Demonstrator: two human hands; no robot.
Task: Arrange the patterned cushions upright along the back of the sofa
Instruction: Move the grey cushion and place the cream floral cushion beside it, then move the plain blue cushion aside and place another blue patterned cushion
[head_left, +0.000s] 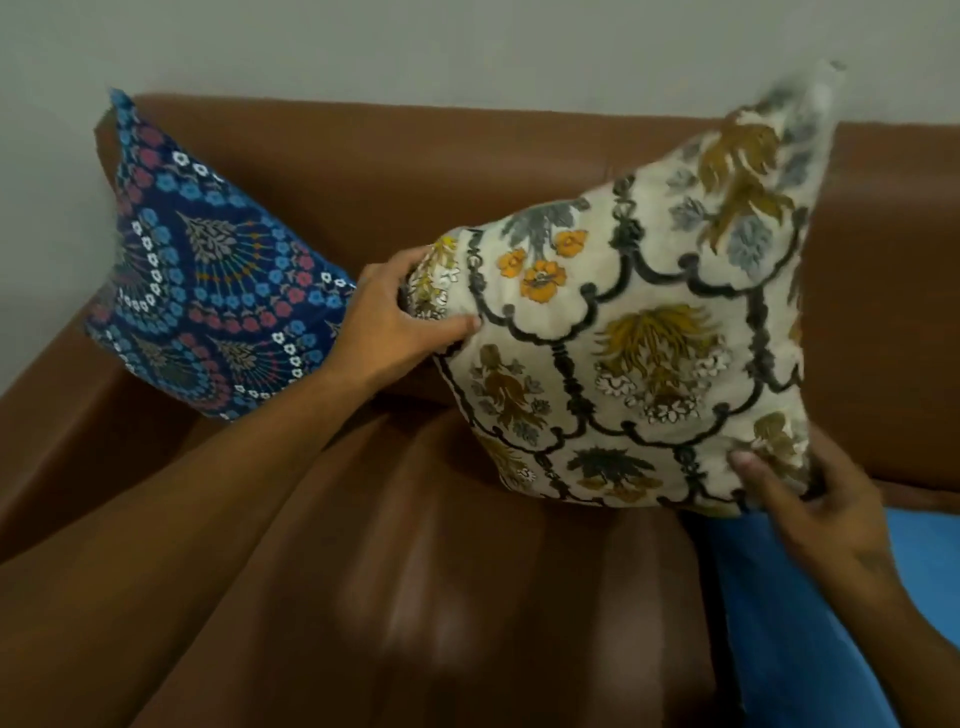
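A cream cushion (639, 338) with yellow, orange and grey flowers is held above the brown leather sofa (395, 545), tilted, with one corner up against the backrest. My left hand (400, 322) grips its left corner. My right hand (821, 509) grips its lower right corner from below. A dark blue cushion (208, 280) with blue, red and white flower arcs leans in the sofa's left corner, against the backrest and armrest.
The sofa backrest (415, 171) runs along a pale grey wall (467, 47). The left armrest (57, 415) sits below the blue cushion. A plain blue cloth or cushion (831, 623) lies on the seat at the lower right, under my right hand.
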